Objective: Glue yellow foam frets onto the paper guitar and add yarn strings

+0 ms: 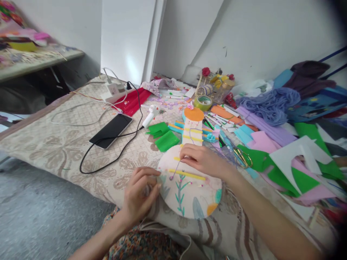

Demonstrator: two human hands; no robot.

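A paper guitar [189, 198] lies on the cloth-covered table, its round white body painted with leaves and flowers. Yellow strips cross its body and neck, and an orange disc [193, 114] tops it. My right hand [199, 157] is closed in a pinch over the upper body, gripping a purple yarn strand [175, 169]. That strand runs down to a small spot near the yellow bar [187, 174]. At the body's left edge, my left hand [142, 187] holds the rim with bent fingers and thumb.
A smartphone [111, 130], black cable and white glue gun [151, 115] lie to the left. Green paper pieces [166, 141] sit beside the guitar neck. Scissors [243, 157], coloured paper scraps and a blue yarn bundle [271, 104] crowd the right. Green tape [203, 103] stands behind.
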